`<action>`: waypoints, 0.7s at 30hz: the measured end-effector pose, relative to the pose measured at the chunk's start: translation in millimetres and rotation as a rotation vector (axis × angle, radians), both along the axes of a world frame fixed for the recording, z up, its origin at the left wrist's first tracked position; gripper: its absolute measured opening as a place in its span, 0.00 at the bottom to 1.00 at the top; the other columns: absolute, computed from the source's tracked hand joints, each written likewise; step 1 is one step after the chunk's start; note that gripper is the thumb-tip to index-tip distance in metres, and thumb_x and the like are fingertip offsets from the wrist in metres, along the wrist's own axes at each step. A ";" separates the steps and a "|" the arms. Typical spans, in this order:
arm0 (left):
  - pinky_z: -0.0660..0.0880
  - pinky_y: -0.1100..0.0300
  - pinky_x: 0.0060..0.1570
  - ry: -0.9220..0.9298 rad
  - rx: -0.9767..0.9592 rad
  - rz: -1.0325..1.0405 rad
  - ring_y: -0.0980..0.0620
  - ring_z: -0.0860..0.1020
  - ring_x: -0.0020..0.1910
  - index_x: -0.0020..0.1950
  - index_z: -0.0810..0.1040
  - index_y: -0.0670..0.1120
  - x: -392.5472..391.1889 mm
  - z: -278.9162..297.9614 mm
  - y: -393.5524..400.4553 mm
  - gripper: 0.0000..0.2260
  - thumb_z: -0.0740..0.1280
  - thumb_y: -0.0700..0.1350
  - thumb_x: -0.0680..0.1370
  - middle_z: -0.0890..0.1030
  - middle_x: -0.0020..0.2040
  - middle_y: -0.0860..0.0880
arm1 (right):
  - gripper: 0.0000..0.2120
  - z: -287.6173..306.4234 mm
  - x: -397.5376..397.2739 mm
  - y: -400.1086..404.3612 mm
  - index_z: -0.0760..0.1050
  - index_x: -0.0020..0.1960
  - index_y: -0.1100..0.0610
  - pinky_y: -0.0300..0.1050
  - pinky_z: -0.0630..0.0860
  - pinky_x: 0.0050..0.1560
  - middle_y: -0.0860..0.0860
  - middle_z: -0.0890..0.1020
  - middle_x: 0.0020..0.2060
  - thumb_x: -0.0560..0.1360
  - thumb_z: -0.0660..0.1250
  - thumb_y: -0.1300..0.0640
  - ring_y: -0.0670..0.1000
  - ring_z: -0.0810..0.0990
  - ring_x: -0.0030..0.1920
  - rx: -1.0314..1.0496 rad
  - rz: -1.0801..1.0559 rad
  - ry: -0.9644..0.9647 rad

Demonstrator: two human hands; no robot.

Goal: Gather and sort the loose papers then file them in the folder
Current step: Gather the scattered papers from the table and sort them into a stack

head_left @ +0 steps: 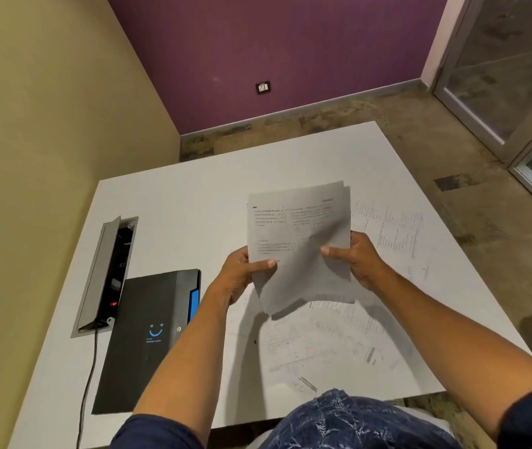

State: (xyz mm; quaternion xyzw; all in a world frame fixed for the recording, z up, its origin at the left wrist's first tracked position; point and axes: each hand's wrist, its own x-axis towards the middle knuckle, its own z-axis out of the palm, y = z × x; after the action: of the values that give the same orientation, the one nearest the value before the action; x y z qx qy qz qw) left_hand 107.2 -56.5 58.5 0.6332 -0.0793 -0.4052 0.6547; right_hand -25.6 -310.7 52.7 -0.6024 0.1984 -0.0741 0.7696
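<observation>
Looking down from the head camera, we hold a small stack of papers (300,234) up in the air, above the middle of the white desk (177,202). Our left hand (242,277) pinches the stack at its lower left side, with the thumb on the front. Our right hand (358,254) pinches the right side the same way. Both hands grip the paper tight.

The stack stands up tall. Its long side runs from the near edge of the desk toward the far edge, and the top of the page points away from us. The print faces us. The sheets do not line up at the bottom, and one corner sticks out lower than the rest.

More loose papers (339,338) lie flat on the desk under our hands and toward the right edge. The black folder (148,332) lies shut near the left edge, by the near corner. It is just beside an open cable box (109,270) with a black cord (88,377).

What could go wrong? We think a sheet could slip out of the stack, because the edges are not even. The sheets near the right edge could slide off the desk if we bump them. Thin paper could also bend or tear if we squeeze too hard.
</observation>
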 end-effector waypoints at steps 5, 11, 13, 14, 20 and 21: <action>0.82 0.53 0.55 -0.093 -0.028 0.056 0.44 0.84 0.61 0.58 0.86 0.50 -1.1 5.4 2.4 0.25 0.84 0.38 0.62 0.86 0.59 0.43 | 0.14 -11.5 -4.9 -4.5 0.88 0.45 0.55 0.44 0.84 0.46 0.53 0.89 0.47 0.62 0.83 0.66 0.54 0.87 0.48 -0.013 -0.029 -0.014; 0.80 0.57 0.59 -0.147 0.236 0.005 0.50 0.84 0.59 0.61 0.84 0.48 -22.5 -27.0 9.9 0.20 0.81 0.38 0.71 0.87 0.58 0.49 | 0.18 -45.9 -22.8 4.0 0.83 0.53 0.49 0.37 0.83 0.47 0.48 0.87 0.53 0.68 0.81 0.65 0.49 0.86 0.53 -0.086 0.135 0.195; 0.80 0.61 0.53 -0.145 0.278 0.071 0.50 0.85 0.57 0.57 0.85 0.49 -29.1 -37.5 9.1 0.13 0.78 0.40 0.74 0.87 0.57 0.49 | 0.17 -55.2 -23.9 6.4 0.81 0.55 0.49 0.32 0.81 0.44 0.48 0.85 0.55 0.71 0.80 0.63 0.42 0.85 0.49 -0.117 0.152 0.256; 0.80 0.62 0.49 -0.136 0.284 0.117 0.51 0.85 0.55 0.55 0.86 0.49 -30.1 -39.3 8.2 0.10 0.78 0.41 0.75 0.87 0.56 0.48 | 0.17 -58.8 -23.7 7.2 0.81 0.58 0.51 0.30 0.80 0.43 0.48 0.85 0.55 0.72 0.80 0.62 0.40 0.84 0.48 -0.177 0.162 0.287; 0.80 0.66 0.38 -0.177 0.328 0.307 0.54 0.87 0.44 0.55 0.85 0.48 -16.4 -33.9 15.0 0.07 0.76 0.45 0.77 0.88 0.47 0.51 | 0.26 -75.6 -44.8 7.8 0.77 0.67 0.48 0.44 0.78 0.53 0.45 0.83 0.60 0.71 0.77 0.44 0.48 0.83 0.55 -1.020 0.400 0.576; 0.80 0.66 0.38 -0.193 0.357 0.329 0.53 0.86 0.44 0.58 0.84 0.46 -13.7 -35.1 19.0 0.09 0.75 0.45 0.78 0.88 0.47 0.51 | 0.27 -79.9 -50.1 8.7 0.76 0.66 0.50 0.45 0.76 0.54 0.46 0.81 0.61 0.70 0.76 0.41 0.50 0.81 0.57 -1.150 0.493 0.626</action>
State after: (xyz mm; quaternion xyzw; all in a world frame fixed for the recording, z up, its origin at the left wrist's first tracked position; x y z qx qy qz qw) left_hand 93.5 -37.5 23.4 0.7789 0.0355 -0.2384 0.5789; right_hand -75.8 -302.0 -27.2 -0.9346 0.1975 0.1863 0.2296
